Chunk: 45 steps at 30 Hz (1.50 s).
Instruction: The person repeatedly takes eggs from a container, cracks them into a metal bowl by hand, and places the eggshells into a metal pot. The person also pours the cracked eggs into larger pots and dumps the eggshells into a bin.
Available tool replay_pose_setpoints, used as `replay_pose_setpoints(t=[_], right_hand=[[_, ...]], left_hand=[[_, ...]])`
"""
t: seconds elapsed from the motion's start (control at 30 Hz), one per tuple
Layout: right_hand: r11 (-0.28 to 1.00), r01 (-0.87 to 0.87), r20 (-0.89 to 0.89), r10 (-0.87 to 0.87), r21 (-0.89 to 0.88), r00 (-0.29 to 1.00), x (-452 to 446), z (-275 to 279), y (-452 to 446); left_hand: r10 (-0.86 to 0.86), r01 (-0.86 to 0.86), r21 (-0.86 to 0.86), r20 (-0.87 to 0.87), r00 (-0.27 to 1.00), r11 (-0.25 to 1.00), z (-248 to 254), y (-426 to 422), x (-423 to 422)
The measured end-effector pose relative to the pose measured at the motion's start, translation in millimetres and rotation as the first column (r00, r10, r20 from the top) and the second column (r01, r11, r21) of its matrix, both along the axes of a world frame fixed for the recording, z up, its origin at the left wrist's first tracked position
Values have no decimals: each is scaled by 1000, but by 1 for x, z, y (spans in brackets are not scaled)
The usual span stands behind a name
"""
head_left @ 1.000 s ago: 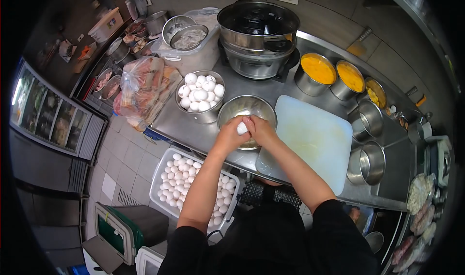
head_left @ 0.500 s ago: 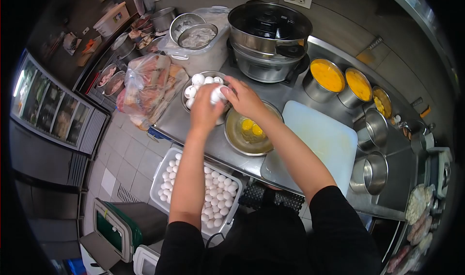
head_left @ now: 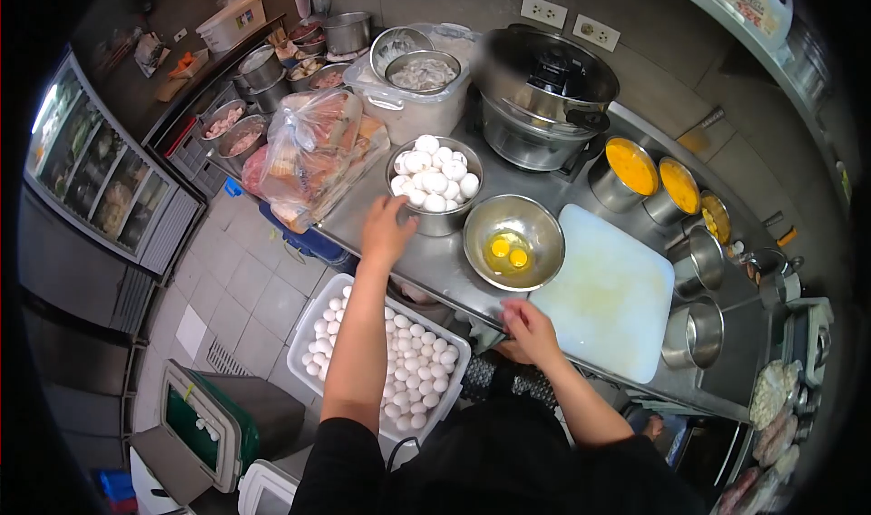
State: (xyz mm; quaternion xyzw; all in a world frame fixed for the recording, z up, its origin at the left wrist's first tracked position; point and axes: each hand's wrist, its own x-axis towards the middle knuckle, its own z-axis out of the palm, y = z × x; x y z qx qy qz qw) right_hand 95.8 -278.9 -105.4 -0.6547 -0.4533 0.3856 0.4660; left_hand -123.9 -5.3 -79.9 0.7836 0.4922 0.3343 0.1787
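Note:
My left hand [head_left: 386, 234] is empty, its fingers apart at the near left side of a steel bowl [head_left: 435, 222] heaped with white eggs [head_left: 435, 184]. At the counter's front edge, my right hand [head_left: 533, 332] has its fingers curled together; what they hold, if anything, is hidden. Between the hands and further back sits a mixing bowl [head_left: 535, 225] with two yolks [head_left: 509, 251] and clear egg white. A white cutting board [head_left: 612, 293] lies to its right. Below the counter is a plastic tub [head_left: 458, 376] of many eggs.
Steel pots of yellow liquid [head_left: 632, 166] and empty pots [head_left: 694, 332] stand at the right. A large lidded cooker [head_left: 535, 125] is at the back. Bagged meat [head_left: 313, 143] and a lidded tub [head_left: 413, 111] are back left. Shells [head_left: 207, 424] lie in a green-lined bin [head_left: 236, 415].
My hands have moved apart; the egg between them is gone. Two yolks have appeared in the mixing bowl, and shells in the bin. The view has shifted, moving the counter rightward.

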Motion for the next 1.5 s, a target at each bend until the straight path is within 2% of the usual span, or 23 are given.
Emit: replay_pose_setpoints(t=[0.07,0.13,0.17,0.23,0.37,0.43,0.53,0.57,0.63,0.73,0.8,0.83,0.9,0.93,1.0,1.07,1.1,1.2,1.27,1.33,1.4,1.47,1.5], right_hand=[[1000,-25,15,25,-1,1000,-6,-5,-21],[994,-10,-56,4,-105,998,-11,3,-32],[994,11,-67,-18,-111,998,-13,4,-34],[998,-2,-42,-1,-63,999,-14,6,-32],[997,-74,-24,74,18,997,-10,6,-19],[989,-121,-7,122,83,992,-13,4,-9],[983,-163,-89,170,80,981,-20,18,16],[972,-206,-23,210,110,977,-18,14,29],[962,-151,-150,188,229,971,-25,10,60],[949,-204,-183,250,239,951,-40,13,102],[957,-183,-352,254,223,901,-70,16,115],[957,-230,-450,285,175,846,-88,11,117],[937,-334,-568,332,106,753,-137,1,114],[890,-409,-715,419,201,560,-169,6,107],[851,-518,-747,402,91,529,-234,-18,100],[773,-632,-786,419,47,454,-300,-20,81],[724,-689,-793,443,42,417,-332,-29,75],[644,-765,-808,462,24,365,-438,-62,60],[594,-804,-775,513,11,368,-525,-71,55],[526,-851,-749,556,-21,361,-601,-61,54],[487,-873,-637,664,-29,392,-674,-51,59],[470,-882,-292,840,-33,458,-743,-27,61],[439,-898,-181,881,-32,437,-778,-20,64]], left_hand=[[43,-42,15,-36,998,999,-8,-2,8],[-7,29,-174,125,992,984,-9,1,13],[-1,24,-169,131,991,985,-10,3,12],[-88,104,-81,189,978,991,-13,11,13],[-80,57,85,292,953,995,-25,14,4],[-88,90,12,369,925,996,-11,-3,-8],[-23,59,-72,428,903,996,21,-34,-29],[28,-4,-64,394,919,998,35,-48,-37],[38,-17,-54,413,910,998,48,-72,-62],[55,-36,-48,491,869,998,75,-132,-102],[79,-46,-89,426,901,995,82,-178,-140],[157,-138,-80,312,937,987,77,-201,-161],[215,-187,-123,284,934,975,72,-249,-205],[223,-184,-165,264,938,969,72,-273,-226],[322,-277,-193,264,909,941,77,-321,-268],[381,-300,-261,358,852,917,75,-365,-315],[402,-369,-159,334,853,916,62,-383,-343],[549,-518,-183,313,775,835,36,-433,-428],[616,-578,-227,400,679,784,33,-454,-489],[631,-609,-241,514,581,756,-2,-465,-556],[640,-619,-323,658,396,716,-37,-469,-619],[662,-696,-246,620,422,675,-85,-464,-688],[636,-640,-387,742,212,664,-88,-460,-711]])
